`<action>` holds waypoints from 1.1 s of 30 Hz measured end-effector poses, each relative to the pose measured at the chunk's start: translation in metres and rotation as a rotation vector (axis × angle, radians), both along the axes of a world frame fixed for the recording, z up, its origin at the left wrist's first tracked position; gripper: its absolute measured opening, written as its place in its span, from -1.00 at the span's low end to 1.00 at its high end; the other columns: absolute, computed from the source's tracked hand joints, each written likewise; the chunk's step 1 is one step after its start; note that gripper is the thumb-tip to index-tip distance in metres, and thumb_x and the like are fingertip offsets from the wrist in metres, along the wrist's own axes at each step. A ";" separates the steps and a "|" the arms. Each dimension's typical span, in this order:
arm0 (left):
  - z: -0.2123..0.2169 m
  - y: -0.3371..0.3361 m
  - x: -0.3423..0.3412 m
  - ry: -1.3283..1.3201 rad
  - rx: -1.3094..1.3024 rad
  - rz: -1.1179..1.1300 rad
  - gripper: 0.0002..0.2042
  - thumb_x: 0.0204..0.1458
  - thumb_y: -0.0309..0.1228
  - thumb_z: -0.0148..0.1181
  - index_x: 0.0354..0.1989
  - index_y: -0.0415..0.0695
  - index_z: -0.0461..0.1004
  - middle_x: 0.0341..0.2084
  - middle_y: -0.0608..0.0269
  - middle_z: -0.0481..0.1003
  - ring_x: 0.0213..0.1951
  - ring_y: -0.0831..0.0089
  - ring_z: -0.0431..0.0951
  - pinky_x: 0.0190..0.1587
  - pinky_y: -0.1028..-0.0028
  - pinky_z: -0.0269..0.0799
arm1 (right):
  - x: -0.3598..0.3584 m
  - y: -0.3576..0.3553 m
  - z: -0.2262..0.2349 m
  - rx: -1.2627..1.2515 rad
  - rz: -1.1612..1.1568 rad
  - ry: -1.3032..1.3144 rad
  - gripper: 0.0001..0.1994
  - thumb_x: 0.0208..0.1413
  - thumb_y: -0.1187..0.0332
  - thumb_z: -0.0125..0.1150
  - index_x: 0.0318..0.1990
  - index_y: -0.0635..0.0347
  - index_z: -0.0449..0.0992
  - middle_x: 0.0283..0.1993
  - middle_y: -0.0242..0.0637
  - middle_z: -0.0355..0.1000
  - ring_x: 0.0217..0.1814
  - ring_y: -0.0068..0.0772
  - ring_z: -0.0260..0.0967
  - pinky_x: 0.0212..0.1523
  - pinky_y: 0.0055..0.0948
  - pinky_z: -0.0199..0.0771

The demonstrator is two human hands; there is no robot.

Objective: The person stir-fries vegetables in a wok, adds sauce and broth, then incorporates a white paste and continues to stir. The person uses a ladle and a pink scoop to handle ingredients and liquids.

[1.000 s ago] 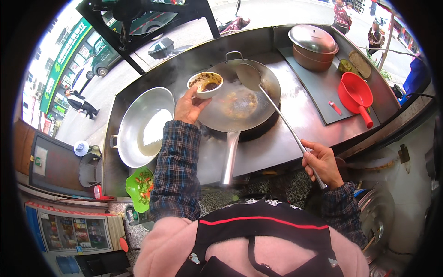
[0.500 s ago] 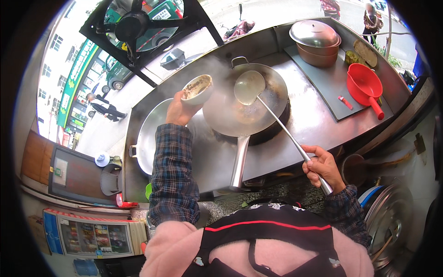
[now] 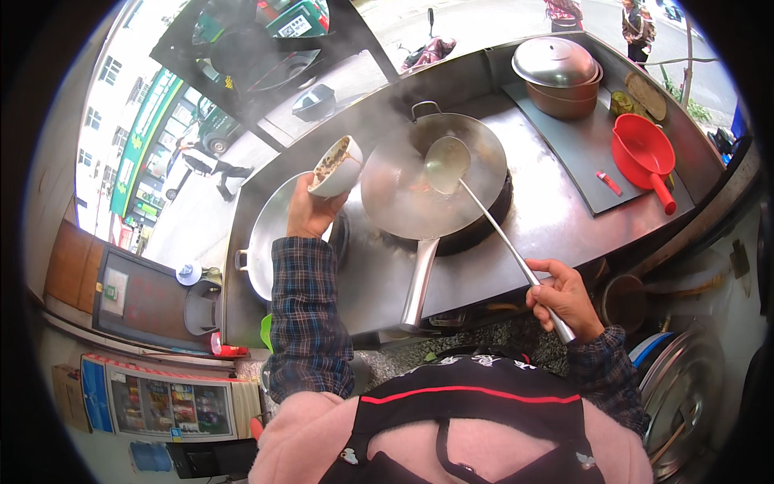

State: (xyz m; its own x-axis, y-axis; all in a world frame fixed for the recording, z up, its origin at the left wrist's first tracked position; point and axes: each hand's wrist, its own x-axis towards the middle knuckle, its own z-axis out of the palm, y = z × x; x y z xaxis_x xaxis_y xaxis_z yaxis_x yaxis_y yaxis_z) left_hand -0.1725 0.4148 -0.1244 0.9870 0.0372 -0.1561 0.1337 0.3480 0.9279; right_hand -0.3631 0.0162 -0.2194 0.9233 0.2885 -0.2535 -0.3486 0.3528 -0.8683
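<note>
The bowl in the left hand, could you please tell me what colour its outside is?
The bowl is white outside, seen best in the head view.

Left hand [image 3: 313, 211]: held a white bowl [image 3: 339, 171], tilted.
Right hand [image 3: 564, 300]: gripped the long-handled ladle [image 3: 448, 164].
Wok [image 3: 407, 206]: steamed beneath the ladle's head.

Clearance at the cooking surface: open to the right, obstructed at centre and left.
Bare surface [image 3: 542, 179] runs between the wok [image 3: 405, 208] and the grey board [image 3: 577, 148]. The ladle's [image 3: 448, 164] shaft slants over the wok's near rim to the right hand [image 3: 567, 300], barring low passage beneath. The wok handle [image 3: 420, 284] juts nearward; a bare strip separates it from the left forearm [image 3: 304, 305]. The left hand [image 3: 313, 211] and raised bowl [image 3: 339, 167] obstruct the wok's left side. A lidded pot [image 3: 558, 74] and red scoop [image 3: 639, 150] encumber the board.
</note>
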 end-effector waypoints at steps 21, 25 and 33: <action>-0.036 -0.012 -0.080 -0.001 -0.025 0.197 -0.59 0.17 -0.20 -0.02 0.12 -0.18 0.34 0.03 0.12 0.46 0.01 0.22 0.48 -0.08 0.22 0.51 | 0.099 -0.010 -0.040 -1.415 0.043 -0.599 -0.48 0.06 0.20 0.21 0.14 0.20 0.26 -0.16 0.18 0.41 -0.06 0.18 0.39 -0.06 -0.07 0.42; -0.040 -0.010 -0.079 -0.003 -0.078 0.143 -0.58 0.17 -0.20 -0.03 0.12 -0.19 0.34 0.04 0.11 0.45 0.03 0.20 0.47 -0.05 0.20 0.47 | 0.107 -0.013 -0.038 -1.326 0.173 -0.525 -0.71 0.06 0.25 0.20 -0.15 0.27 0.49 -0.21 0.11 0.46 -0.06 0.13 0.41 -0.04 -0.07 0.41; -0.042 0.005 -0.078 -0.051 -0.092 0.071 -0.58 0.18 -0.20 -0.04 0.13 -0.20 0.33 0.01 0.08 0.47 -0.03 0.18 0.52 -0.12 0.21 0.57 | 0.113 -0.012 -0.032 -1.485 0.216 -0.516 -0.76 0.03 0.30 0.20 -0.26 0.33 0.53 -0.28 0.13 0.49 -0.17 0.17 0.46 -0.11 -0.06 0.46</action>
State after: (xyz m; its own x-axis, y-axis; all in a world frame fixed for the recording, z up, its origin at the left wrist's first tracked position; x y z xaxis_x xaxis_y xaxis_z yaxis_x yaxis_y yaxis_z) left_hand -0.2509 0.4201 -0.1660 0.9891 0.0950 -0.1121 0.0594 0.4393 0.8964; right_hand -0.2503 0.0041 -0.2512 0.9720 0.2117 -0.1024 0.1513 -0.8963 -0.4168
